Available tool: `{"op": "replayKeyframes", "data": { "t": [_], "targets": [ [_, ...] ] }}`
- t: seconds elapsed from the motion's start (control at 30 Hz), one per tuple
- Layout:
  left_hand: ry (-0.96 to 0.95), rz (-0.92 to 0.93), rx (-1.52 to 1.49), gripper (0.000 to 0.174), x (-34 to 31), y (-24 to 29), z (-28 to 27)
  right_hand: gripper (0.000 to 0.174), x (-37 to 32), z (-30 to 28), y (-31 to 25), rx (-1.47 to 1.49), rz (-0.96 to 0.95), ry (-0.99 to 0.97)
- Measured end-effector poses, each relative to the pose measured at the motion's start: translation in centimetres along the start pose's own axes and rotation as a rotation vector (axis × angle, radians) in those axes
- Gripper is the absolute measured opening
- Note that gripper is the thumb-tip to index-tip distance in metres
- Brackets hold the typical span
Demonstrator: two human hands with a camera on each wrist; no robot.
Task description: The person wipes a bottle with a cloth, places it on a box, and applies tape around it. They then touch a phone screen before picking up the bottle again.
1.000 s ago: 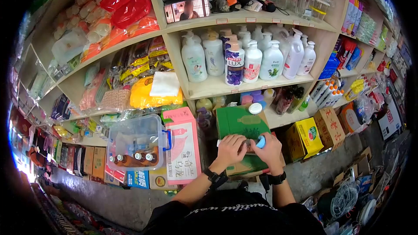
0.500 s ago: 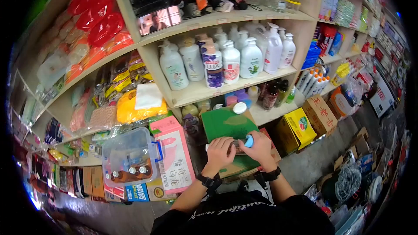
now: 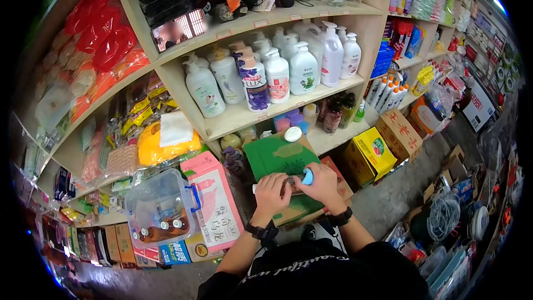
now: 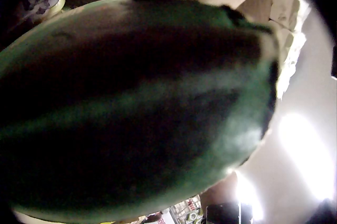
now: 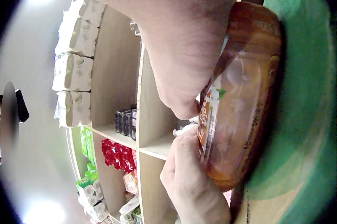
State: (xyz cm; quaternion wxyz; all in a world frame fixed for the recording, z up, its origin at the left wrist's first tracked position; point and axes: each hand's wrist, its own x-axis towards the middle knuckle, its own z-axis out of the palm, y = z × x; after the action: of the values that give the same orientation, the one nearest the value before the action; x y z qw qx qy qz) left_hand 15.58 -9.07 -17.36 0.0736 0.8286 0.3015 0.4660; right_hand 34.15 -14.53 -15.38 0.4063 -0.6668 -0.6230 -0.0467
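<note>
Clear bin [image 3: 155,191] with brown bottles [image 3: 160,233] left of green box [image 3: 272,153]; white lid [image 3: 292,134] by box's far edge. Left grip [image 3: 272,193] curled round bottle [image 5: 239,113], right grip [image 3: 322,182] pinching blue item [image 3: 307,176].

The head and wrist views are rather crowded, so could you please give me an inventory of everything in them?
Bottle: one, amber, between the hands
Small item: one, light blue, at the right hand
Green box: one, green, beneath the hands
Round cap: one, white, green box's far edge
Tub: one, clear, left
Capped bottles: about four, brown, inside the tub
Carton: one, pink and white, beside the tub
Pump bottles: over ten, mostly white, middle shelf
Yellow box: one, yellow, right
Red packs: several, red, upper left
Other goods: too many to count, mixed colours, all around
Wristbands: two, black, on the wrists
Left hand: one, bare, gripping the bottle
Right hand: one, bare, pinching the small item
</note>
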Motion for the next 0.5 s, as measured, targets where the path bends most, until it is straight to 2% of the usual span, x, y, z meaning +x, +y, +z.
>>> {"op": "replayKeyframes", "data": {
  "t": [0.5],
  "targets": [
    [0.008,-0.003,-0.005,0.023,-0.16,-0.05,0.05,0.042,-0.06,0.53,0.23,0.016,-0.007,0.025]
  ]
}}
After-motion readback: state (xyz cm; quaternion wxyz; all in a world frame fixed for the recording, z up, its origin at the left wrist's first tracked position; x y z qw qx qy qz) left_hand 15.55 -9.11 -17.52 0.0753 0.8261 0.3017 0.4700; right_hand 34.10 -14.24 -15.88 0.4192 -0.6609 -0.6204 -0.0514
